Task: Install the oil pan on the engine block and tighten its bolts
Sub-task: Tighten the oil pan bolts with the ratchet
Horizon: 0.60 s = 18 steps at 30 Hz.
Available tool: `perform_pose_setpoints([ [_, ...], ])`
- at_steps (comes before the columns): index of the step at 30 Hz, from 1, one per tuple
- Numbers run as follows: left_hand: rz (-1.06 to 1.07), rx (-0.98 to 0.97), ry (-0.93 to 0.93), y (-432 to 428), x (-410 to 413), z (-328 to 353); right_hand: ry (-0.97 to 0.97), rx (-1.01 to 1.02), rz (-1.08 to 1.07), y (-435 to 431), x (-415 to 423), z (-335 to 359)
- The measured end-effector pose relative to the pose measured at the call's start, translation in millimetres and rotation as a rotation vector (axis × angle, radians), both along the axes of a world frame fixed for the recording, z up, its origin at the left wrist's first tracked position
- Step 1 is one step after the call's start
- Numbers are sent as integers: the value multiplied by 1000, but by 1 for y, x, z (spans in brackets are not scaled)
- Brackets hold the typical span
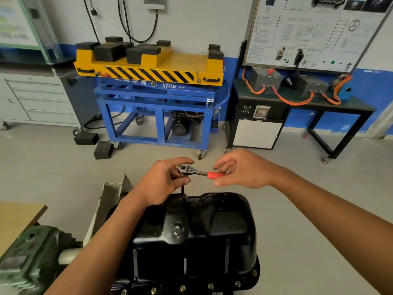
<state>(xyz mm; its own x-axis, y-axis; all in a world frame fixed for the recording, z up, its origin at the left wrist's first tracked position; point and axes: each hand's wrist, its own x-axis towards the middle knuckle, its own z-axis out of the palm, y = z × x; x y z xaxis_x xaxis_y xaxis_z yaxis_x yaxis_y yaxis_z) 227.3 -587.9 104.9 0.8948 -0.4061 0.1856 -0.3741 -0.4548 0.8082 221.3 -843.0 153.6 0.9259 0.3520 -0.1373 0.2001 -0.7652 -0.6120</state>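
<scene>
So left hand (163, 177) grips the ratchet (192, 171) head at the oil pan's (212, 231) 12 o'clock; right hand (244, 169) cups its red handle, grip unclear.

We faced a blue wheeled lift cart (153, 116) with a yellow, hazard-striped top (182, 62) carrying black rubber blocks (108, 52). Two more blocks (86, 138) lay on the grey floor (297, 209) beside its left wheel. A grey drawer cabinet (40, 99) stood to the left, and black cables (136, 37) hung on the wall behind. To the right, a wiring diagram board (308, 33) stood over a black bench (340, 107) strung with orange cables (293, 101). A wooden worktop (14, 218) showed at our near left.
</scene>
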Motion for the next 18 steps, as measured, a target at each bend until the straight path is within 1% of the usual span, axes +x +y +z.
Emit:
perform_pose_setpoints([
  [1, -9, 1, 21, 0, 0, 1, -33, 69, -42, -5, 4, -5],
  [3, -30, -7, 60, -1, -1, 3, -45, 272, -143, -7, 14, -16],
  [5, -45, -23, 94, -1, -1, 4, 13, 476, -232, 0, 24, -27],
  [7, -57, -28, 120, -1, -1, 5, 102, 661, -258, 13, 34, -34],
  [9, -73, -34, 153, -1, -1, 6, 164, 766, -245, 23, 45, -35],
  [11, -87, -49, 178, -1, -2, 6, 213, 803, -219, 29, 53, -34],
  [13, -72, -49, 162, 0, -2, 6, 203, 791, -258, 29, 55, -35],
  [16, -8, -34, 67, 1, -2, 1, 46, 724, -389, 20, 44, -39],
  [18, 7, -40, 34, 1, -1, -2, -43, 723, -412, 9, 29, -43],
])
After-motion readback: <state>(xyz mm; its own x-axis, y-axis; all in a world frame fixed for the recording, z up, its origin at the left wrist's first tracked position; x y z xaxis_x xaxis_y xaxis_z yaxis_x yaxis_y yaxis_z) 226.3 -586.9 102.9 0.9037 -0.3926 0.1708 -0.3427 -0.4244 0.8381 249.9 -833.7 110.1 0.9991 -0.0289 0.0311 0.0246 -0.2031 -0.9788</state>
